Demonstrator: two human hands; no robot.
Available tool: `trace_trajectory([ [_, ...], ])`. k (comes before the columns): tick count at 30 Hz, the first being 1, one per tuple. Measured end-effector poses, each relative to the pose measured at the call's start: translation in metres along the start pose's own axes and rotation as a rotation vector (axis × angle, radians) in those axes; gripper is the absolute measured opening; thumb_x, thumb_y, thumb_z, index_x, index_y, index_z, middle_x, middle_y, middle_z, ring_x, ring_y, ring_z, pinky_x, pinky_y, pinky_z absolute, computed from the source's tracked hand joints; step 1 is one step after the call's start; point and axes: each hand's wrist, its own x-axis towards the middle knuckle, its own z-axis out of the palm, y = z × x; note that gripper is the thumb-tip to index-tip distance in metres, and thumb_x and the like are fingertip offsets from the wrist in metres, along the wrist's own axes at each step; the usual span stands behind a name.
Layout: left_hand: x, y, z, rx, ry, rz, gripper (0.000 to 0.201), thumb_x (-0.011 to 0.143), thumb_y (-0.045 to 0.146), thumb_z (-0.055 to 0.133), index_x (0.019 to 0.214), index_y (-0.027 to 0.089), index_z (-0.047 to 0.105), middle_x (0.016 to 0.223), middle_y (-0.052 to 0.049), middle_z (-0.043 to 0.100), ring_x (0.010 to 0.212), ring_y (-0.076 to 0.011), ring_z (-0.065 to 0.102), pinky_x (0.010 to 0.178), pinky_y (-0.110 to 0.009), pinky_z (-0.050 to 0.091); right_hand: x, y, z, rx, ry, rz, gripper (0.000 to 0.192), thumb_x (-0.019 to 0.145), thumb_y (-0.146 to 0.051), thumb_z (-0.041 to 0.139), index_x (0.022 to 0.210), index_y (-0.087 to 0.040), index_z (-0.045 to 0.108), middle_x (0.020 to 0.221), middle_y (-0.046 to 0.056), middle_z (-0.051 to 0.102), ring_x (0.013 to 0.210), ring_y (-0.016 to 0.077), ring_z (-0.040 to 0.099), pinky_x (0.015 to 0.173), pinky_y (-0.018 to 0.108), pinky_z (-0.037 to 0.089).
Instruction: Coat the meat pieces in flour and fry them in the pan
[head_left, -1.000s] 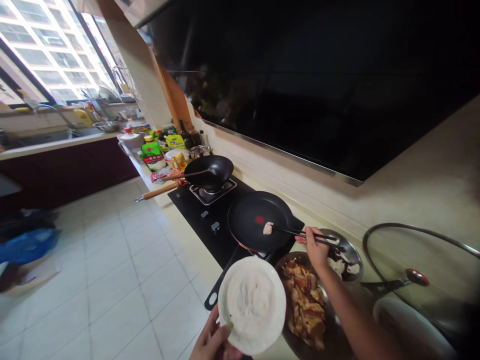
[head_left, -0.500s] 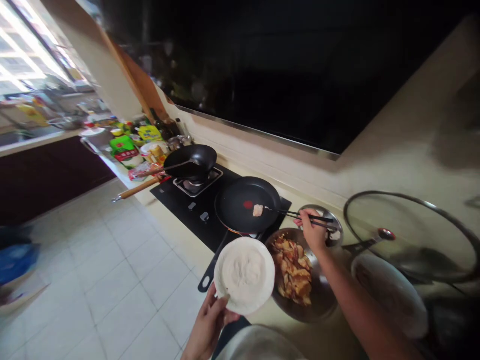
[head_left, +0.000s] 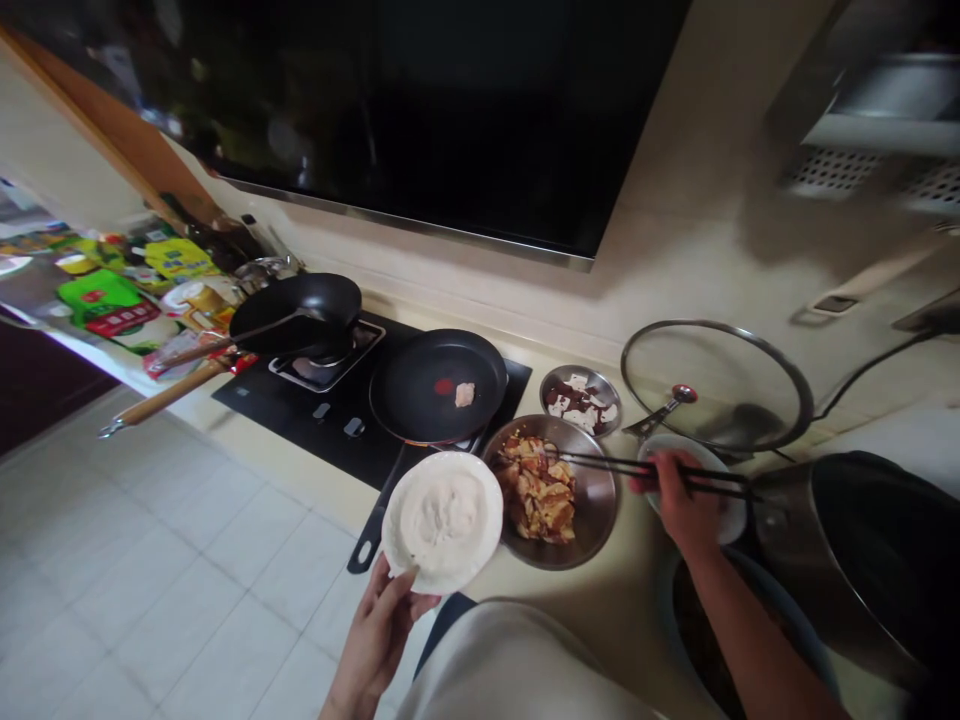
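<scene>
My left hand (head_left: pixel 390 605) grips the rim of a white bowl (head_left: pixel 442 520) of pale powder, held up in front of the counter. In my right hand (head_left: pixel 679 495) is a pair of dark chopsticks (head_left: pixel 622 464). Their tips reach over the metal bowl (head_left: pixel 600 500), at the pieces of seasoned meat (head_left: pixel 536 480) inside it. A single pale piece of meat (head_left: pixel 465 394) lies in the black frying pan (head_left: pixel 420 375), right of the pan's red centre dot. Behind the metal bowl is a small metal dish (head_left: pixel 581 400) with white pieces in dark liquid.
A wok (head_left: pixel 300 310) with a wooden handle and a spatula sits on the left burner of the black hob (head_left: pixel 300 400). Packets and bottles (head_left: pixel 112 305) crowd the left counter. A glass lid (head_left: pixel 716 385) leans on the wall; a large dark pot (head_left: pixel 862 560) stands at right.
My right hand has moved the chopsticks from the frying pan to the metal bowl of meat, leaving the pale piece in the pan. The view has turned right. My left hand still holds the white bowl.
</scene>
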Motion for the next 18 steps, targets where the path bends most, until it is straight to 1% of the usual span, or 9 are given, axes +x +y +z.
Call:
trace_trajectory([
  [2,0.000,0.001,0.002,0.005,0.006,-0.005,0.074,0.056,0.017,0.084,0.124,0.026,0.057,0.089,0.001,0.072,0.058,-0.0137,0.065,0.059,-0.028,0.062,-0.008,0.018,-0.024,0.016,0.000,0.068,0.044,0.074,-0.065,0.063,0.071,-0.021,0.058,0.052,0.001,0.063,0.039,0.0196,0.061,0.039,0.031,0.051],
  [4,0.000,0.001,0.004,0.009,0.003,-0.007,0.074,0.056,0.018,0.084,0.125,0.026,0.057,0.088,0.001,0.072,0.057,-0.0139,0.065,0.058,-0.028,0.061,-0.013,0.035,-0.034,0.049,0.049,0.147,0.047,0.070,-0.066,0.065,0.073,-0.020,0.059,0.052,0.000,0.062,0.036,0.0196,0.059,0.035,0.032,0.050],
  [7,0.000,0.001,0.008,0.020,-0.009,-0.007,0.073,0.056,0.018,0.084,0.123,0.024,0.058,0.084,0.001,0.071,0.055,-0.0130,0.064,0.058,-0.027,0.061,-0.015,0.052,-0.028,0.101,0.123,0.294,0.051,0.064,-0.069,0.068,0.074,-0.020,0.060,0.052,0.000,0.061,0.034,0.0194,0.058,0.033,0.032,0.050],
  [10,-0.002,0.000,0.011,0.030,-0.008,-0.014,0.072,0.056,0.019,0.085,0.122,0.023,0.058,0.085,0.000,0.071,0.056,-0.0136,0.065,0.057,-0.027,0.061,-0.015,0.057,-0.018,0.150,0.088,0.388,0.052,0.059,-0.070,0.070,0.070,-0.020,0.059,0.052,0.003,0.062,0.036,0.0215,0.060,0.035,0.035,0.053],
  [12,-0.003,-0.001,0.012,0.031,-0.009,-0.009,0.072,0.055,0.019,0.085,0.122,0.023,0.057,0.087,0.000,0.071,0.057,-0.0140,0.065,0.056,-0.028,0.061,-0.017,0.058,-0.018,0.188,0.072,0.402,0.052,0.058,-0.070,0.070,0.068,-0.021,0.058,0.052,0.002,0.063,0.038,0.0223,0.061,0.035,0.035,0.053],
  [15,-0.005,0.000,0.012,0.035,-0.008,-0.008,0.071,0.055,0.019,0.086,0.121,0.022,0.057,0.085,0.001,0.070,0.056,-0.0132,0.064,0.057,-0.028,0.061,-0.020,0.059,-0.026,0.240,0.093,0.411,0.050,0.059,-0.069,0.071,0.068,-0.022,0.056,0.051,0.000,0.062,0.037,0.0214,0.060,0.033,0.033,0.052],
  [18,-0.006,0.002,0.011,0.045,-0.022,-0.008,0.073,0.056,0.020,0.085,0.123,0.022,0.056,0.084,0.001,0.070,0.055,-0.0135,0.064,0.058,-0.029,0.061,-0.024,0.062,-0.028,0.241,0.099,0.414,0.049,0.062,-0.068,0.070,0.069,-0.022,0.056,0.051,-0.001,0.062,0.037,0.0211,0.061,0.034,0.032,0.053],
])
